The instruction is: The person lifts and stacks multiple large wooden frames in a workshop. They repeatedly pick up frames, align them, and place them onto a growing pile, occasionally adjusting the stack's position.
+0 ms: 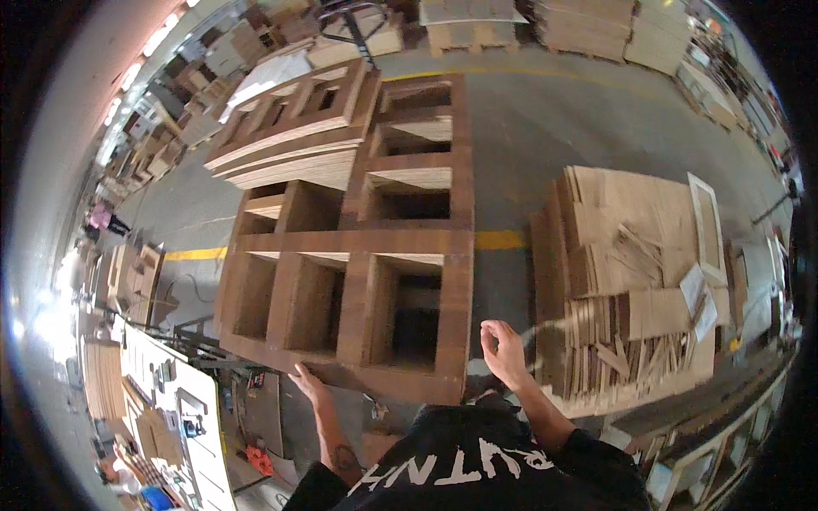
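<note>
Below, left hand (308,381) flat on brown boxy wooden shelf unit (358,289).

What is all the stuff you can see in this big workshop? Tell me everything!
Wooden cabinet frame with open cubbies: one, brown, lying in the middle, in front of the person.
Second cubby frame: one, brown with pale edges, behind it to the left.
Stack of wood panels and strips: one, tan, on the right.
Pallets of boards: several, pale, along the top.
Yellow floor line: one, across the grey floor.
Workbench with small tools: one, white, lower left.
Other person: one, far left.
Left hand: open, on the near edge of the frame.
Right hand: fingers curled, raised just right of the frame, holding nothing visible.
</note>
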The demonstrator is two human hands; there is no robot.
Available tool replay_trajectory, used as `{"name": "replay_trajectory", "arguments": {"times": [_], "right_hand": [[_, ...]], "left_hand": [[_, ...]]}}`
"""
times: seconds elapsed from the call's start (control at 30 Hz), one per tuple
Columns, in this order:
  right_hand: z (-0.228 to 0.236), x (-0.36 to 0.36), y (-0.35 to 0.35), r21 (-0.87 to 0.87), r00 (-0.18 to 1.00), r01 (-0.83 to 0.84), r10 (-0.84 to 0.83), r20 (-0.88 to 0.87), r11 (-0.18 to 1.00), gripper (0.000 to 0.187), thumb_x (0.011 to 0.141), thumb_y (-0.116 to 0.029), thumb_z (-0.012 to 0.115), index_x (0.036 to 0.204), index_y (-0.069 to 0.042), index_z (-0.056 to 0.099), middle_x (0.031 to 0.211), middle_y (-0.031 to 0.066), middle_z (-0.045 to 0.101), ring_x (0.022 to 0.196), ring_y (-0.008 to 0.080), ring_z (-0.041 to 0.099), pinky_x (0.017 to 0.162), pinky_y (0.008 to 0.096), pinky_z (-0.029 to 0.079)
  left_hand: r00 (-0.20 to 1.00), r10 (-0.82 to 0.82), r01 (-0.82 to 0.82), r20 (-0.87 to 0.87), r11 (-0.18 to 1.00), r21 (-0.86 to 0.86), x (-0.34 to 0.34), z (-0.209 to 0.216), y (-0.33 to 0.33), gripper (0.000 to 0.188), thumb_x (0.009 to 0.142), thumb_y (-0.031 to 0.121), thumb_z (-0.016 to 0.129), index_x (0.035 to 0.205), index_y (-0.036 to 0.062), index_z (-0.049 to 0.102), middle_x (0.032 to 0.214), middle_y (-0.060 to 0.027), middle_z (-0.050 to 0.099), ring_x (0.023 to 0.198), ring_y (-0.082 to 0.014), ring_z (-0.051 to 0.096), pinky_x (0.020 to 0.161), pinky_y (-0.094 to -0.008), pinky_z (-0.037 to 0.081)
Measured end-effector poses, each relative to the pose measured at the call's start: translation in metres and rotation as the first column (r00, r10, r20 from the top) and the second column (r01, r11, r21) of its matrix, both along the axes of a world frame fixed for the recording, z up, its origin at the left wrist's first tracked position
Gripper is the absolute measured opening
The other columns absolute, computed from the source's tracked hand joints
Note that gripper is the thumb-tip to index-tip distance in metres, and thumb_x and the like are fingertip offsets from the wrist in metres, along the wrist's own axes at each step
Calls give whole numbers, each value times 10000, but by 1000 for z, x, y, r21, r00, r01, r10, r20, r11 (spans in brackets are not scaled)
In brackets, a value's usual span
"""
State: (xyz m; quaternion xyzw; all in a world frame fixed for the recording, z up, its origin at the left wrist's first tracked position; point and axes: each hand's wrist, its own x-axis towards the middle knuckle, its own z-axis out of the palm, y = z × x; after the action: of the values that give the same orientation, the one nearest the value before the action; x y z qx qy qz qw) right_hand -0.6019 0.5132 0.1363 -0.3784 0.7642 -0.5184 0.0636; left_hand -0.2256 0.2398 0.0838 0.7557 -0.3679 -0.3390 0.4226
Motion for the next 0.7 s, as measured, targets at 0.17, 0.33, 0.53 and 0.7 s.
{"name": "replay_trajectory", "arguments": {"times": [0.17, 0.33, 0.53, 0.7], "right_hand": [[24, -43, -83, 9, 993, -109, 110, -53, 994, 159, 940, -135, 651, 1073, -57, 612, 897, 159, 691, 779, 327, 698, 643, 415, 555], [73, -109, -236, 41, 955, -281, 283, -89, 959, 129, 946, -192, 650, 1001, -75, 643, 837, 138, 703, 770, 336, 702, 661, 442, 556], [100, -201, -515, 425, 722, -344, 525, -450, 838, 398, 935, -340, 606, 1101, 21, 631, 1114, 229, 656, 1049, 425, 625, 892, 497, 507], [105, -223, -685, 603, 623, -252, 603, -498, 757, 783, 945, -427, 598, 1546, -46, 271, 1624, 131, 281, 1503, 310, 244, 1191, 553, 268]], "left_hand": [[994, -48, 36, -102, 993, -112, -40, 17, 21, 824, 1027, 484, 504, 1570, -40, 169, 1514, -229, 390, 1311, -353, 455, 1058, -418, 396], [1000, 3, -4, -5, 994, -105, -26, -3, 23, 745, 1048, 446, 475, 1571, -12, 208, 1391, -198, 506, 1192, -312, 515, 991, -389, 416], [995, 99, -100, 29, 994, 35, -53, 27, 69, 702, 1055, 409, 450, 1549, -43, 238, 1544, -246, 364, 1396, -337, 396, 1139, -376, 321], [853, 346, -374, 390, 927, -5, -90, 68, 188, 705, 1042, 415, 466, 1537, -46, 268, 1554, -261, 350, 1407, -364, 384, 1144, -402, 317]]}}
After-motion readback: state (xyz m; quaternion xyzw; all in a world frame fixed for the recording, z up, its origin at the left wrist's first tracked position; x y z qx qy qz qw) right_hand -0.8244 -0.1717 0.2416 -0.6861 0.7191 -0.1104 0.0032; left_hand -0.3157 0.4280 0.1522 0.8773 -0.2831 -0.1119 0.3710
